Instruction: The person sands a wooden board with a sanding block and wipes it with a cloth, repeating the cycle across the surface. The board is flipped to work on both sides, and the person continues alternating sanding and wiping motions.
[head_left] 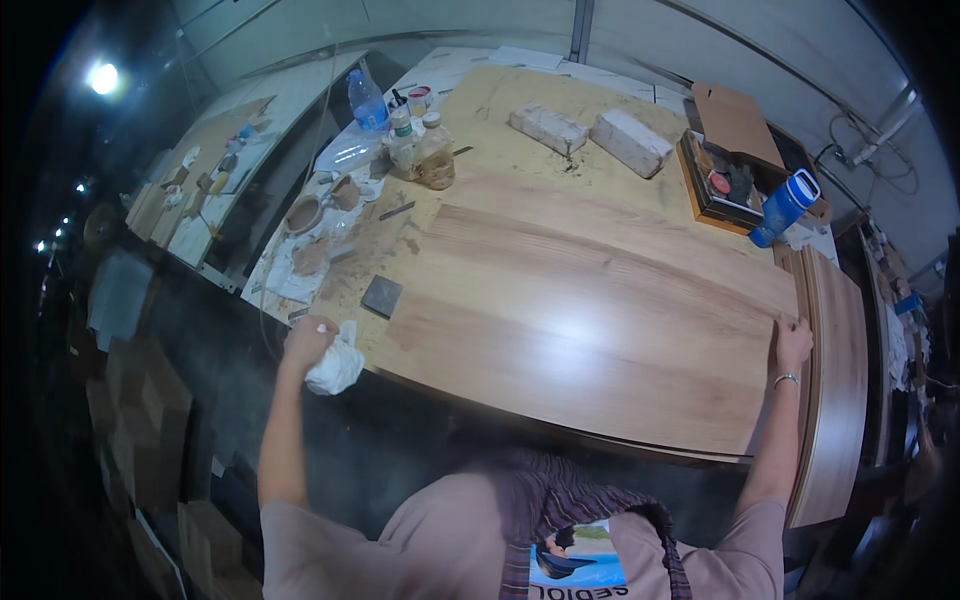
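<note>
My left hand point(311, 341) is closed around a crumpled white cloth point(337, 366), just off the near left corner of the table. In front of me a wide wood-grain panel point(590, 320) lies flat on the table. My right hand point(794, 343) grips the right end of this panel, its fingers at the edge and partly hidden. Close beside that hand, narrower wood-grain boards point(837, 380) jut out past the table's near edge. A small dark grey square block point(381, 297) sits left of the panel, not far from the cloth.
At the far left stand a clear blue plastic bottle point(367, 103), a cloudy brownish jug point(434, 158) and stained bowls point(304, 214). Two whitish wrapped blocks point(631, 141) lie at the back. An open cardboard box point(712, 190) and a blue drink bottle point(785, 208) occupy the back right.
</note>
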